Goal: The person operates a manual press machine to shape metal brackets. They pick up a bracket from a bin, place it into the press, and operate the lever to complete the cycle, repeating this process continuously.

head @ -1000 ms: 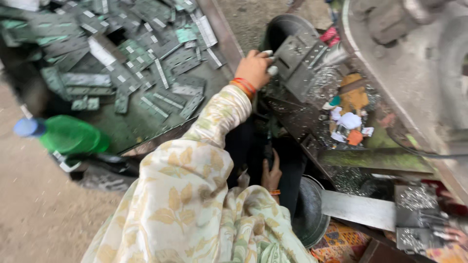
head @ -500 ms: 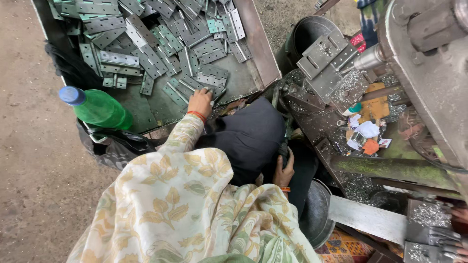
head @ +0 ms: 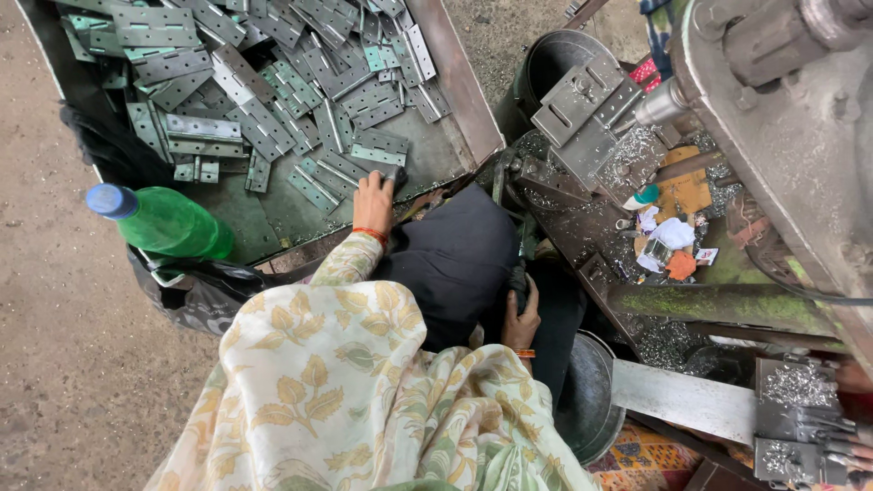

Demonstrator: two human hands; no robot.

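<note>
My left hand [head: 373, 202] reaches into a shallow metal tray [head: 464, 109] heaped with several grey-green hinge plates [head: 273, 100]. Its fingers curl down over one metal plate [head: 377, 156] near the tray's front edge. My right hand [head: 520, 320] rests low against the dark cloth [head: 450, 259] over my knee, fingers curled; whether it holds anything is hidden. Both wrists wear orange bangles, and a cream leaf-print sleeve [head: 318, 382] covers my left arm.
A green plastic bottle [head: 168, 223] with a blue cap lies on a black bag left of the tray. To the right stands a machine [head: 782, 118] with a grey fixture [head: 582, 105], metal shavings and scraps. A dark bucket [head: 546, 64] and a steel bowl [head: 591, 400] sit nearby.
My left hand has left the grey fixture at the machine and swung left and down into the tray, onto a plate. The view has tilted toward the tray.
</note>
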